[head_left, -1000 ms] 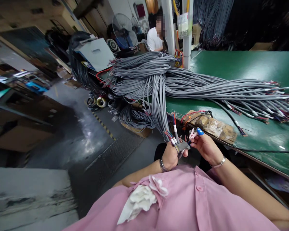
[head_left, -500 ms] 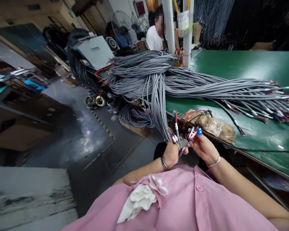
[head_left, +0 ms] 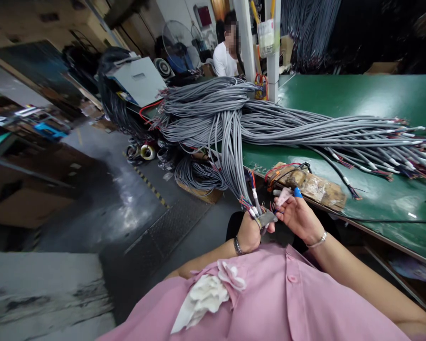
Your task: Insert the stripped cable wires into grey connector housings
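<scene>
My left hand is closed around the end of a grey multi-core cable, its thumb side wrapped in a grey band. Thin bare-tipped wires fan out beyond that band. Just behind the hand stand other cable ends with white sleeves and red and blue cores. Close on the right, my right hand pinches a small pale pink tool, blurred, its exact kind unclear. A blue cover sits on one fingertip of this hand. The two hands are almost touching.
A thick bundle of grey cables lies across the green table and hangs over its edge. A worn wooden block with wires sits at the near edge. A person is seated behind. Coiled cables lie below.
The pink tool has tilted and blurred in my right hand, near the wire tips. More bare wires show spread between the hands. My left hand keeps its grip.
</scene>
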Motion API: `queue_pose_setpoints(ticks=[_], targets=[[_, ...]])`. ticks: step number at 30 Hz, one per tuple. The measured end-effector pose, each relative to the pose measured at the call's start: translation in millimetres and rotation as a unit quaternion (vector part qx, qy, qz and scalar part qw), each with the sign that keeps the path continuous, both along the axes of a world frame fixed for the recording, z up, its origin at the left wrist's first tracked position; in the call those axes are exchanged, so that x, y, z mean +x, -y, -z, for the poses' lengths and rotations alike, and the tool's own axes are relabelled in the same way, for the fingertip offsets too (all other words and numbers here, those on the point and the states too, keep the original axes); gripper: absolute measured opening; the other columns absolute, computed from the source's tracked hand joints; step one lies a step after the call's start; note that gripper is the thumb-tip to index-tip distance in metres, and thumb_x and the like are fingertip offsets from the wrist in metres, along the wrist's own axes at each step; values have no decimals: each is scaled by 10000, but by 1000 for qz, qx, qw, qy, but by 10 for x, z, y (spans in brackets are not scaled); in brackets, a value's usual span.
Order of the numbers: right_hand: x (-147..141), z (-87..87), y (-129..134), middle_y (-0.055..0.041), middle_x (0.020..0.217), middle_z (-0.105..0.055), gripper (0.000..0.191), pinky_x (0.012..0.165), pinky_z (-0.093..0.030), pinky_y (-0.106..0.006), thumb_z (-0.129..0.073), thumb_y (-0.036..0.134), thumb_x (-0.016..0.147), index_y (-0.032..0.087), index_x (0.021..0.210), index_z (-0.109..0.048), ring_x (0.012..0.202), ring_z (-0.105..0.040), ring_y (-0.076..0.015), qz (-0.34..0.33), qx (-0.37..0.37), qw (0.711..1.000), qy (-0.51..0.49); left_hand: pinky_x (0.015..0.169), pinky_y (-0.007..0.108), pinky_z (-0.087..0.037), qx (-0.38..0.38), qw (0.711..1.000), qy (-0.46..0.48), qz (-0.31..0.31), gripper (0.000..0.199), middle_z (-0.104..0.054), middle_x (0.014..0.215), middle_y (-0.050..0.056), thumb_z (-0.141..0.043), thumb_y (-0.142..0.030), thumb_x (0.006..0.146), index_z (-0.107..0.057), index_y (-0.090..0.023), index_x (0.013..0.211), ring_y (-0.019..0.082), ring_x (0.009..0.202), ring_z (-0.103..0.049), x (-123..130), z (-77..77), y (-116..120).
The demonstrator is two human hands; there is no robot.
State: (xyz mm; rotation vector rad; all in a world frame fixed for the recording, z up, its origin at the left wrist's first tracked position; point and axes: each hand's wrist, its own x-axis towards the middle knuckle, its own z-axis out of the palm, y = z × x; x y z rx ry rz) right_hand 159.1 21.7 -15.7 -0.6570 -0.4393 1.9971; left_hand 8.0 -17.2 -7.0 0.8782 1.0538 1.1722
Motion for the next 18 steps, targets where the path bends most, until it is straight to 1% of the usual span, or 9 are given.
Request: queue_pose_setpoints(ticks=[4, 6, 10, 13, 14, 16, 18], targets=[[7, 2, 13, -22, 884, -672, 213, 616, -474, -230, -637, 422, 825, 216, 864, -677, 727, -577, -125, 28, 28, 998, 43, 479, 235, -364, 13, 1000, 8, -21, 263, -581, 498, 13, -688, -373, 736, -648, -126, 657, 96, 446, -499, 15, -40, 9], [4, 15, 17, -23, 853, -670, 217, 619, -477, -245, -638, 426, 822, 214, 847, -677, 714, -573, -132, 32, 31, 997, 61, 486, 234, -371, 16, 1000, 10, -25, 263, -583, 500, 13, -691, -370, 735, -648, -126, 647, 96, 453, -500, 41, -66, -2], [-1, 32, 12, -24, 800, -665, 286, 655, -487, -284, -617, 495, 818, 218, 849, -676, 698, -577, -144, 26, 26, 997, 64, 496, 233, -392, 12, 999, 1, -33, 301, -582, 499, 21, -693, -385, 729, -631, -123, 597, 98, 463, -506, 94, -89, -30], [-12, 30, 13, -21, 771, -652, 292, 621, -479, -277, -620, 505, 816, 219, 843, -670, 678, -570, -142, 32, 25, 997, 69, 502, 232, -405, 15, 999, -3, -35, 306, -587, 511, 25, -681, -377, 739, -623, -122, 580, 97, 473, -508, 116, -84, -43], [-17, 31, 16, -14, 739, -640, 279, 593, -468, -267, -636, 495, 808, 219, 832, -668, 652, -558, -136, 43, 29, 996, 77, 504, 231, -409, 15, 999, -6, -37, 306, -589, 515, 26, -676, -376, 742, -623, -123, 579, 97, 476, -510, 119, -82, -45], [-24, 44, 23, 4, 669, -606, 244, 532, -431, -248, -683, 459, 782, 216, 780, -661, 577, -508, -115, 95, 49, 987, 120, 508, 231, -418, 11, 999, -12, -43, 303, -588, 512, 25, -673, -381, 740, -631, -124, 585, 98, 479, -514, 118, -79, -46], [-27, 72, 25, 12, 621, -587, 254, 493, -390, -241, -712, 453, 758, 210, 718, -650, 522, -457, -98, 164, 80, 964, 192, 513, 235, -427, 7, 999, -16, -46, 300, -588, 509, 24, -673, -391, 737, -647, -124, 604, 101, 479, -518, 111, -77, -44]])
